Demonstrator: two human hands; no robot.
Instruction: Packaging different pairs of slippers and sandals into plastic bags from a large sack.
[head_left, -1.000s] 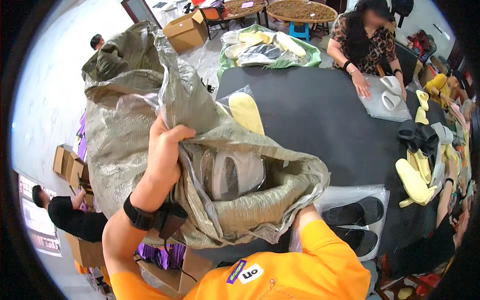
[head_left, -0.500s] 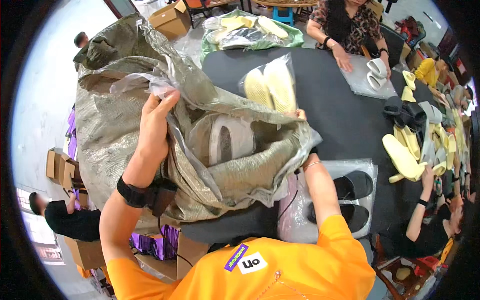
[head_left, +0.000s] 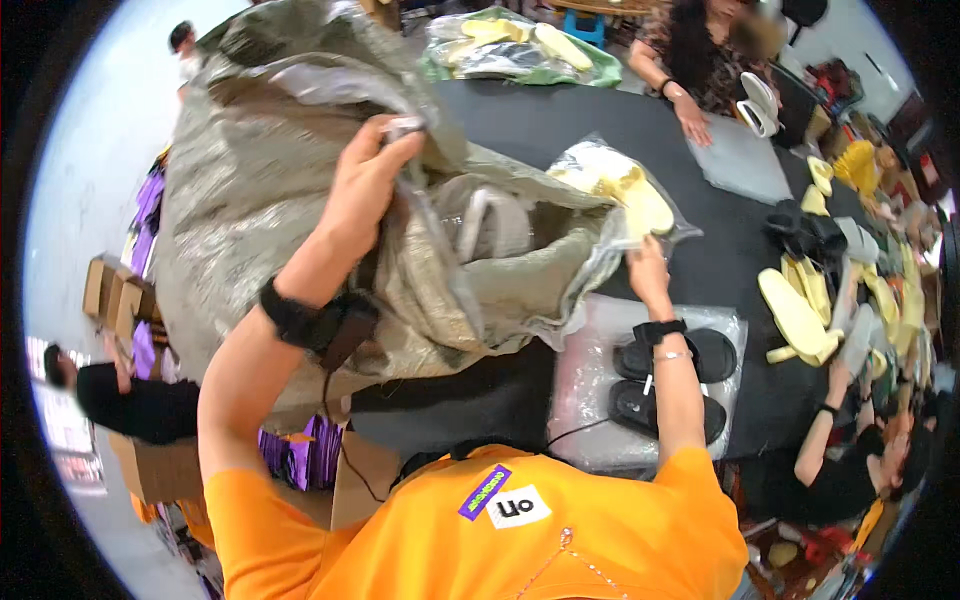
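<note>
Olive woven-plastic sack (head_left: 265, 225) clamped in LH (head_left: 362, 185); clear plastic bag (head_left: 681, 228) pinched in RH (head_left: 650, 274), pale-yellow slippers (head_left: 645, 203) inside, fwd of grip.

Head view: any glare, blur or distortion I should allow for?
Head view: white glints on the clear bag of yellow slippers at the right hand, and on the clear plastic by the black slippers; head view: woven sack at the left hand slightly soft, perhaps from motion; head view: window at lower left washed out, corners black, straight edges bending toward the rim.
</note>
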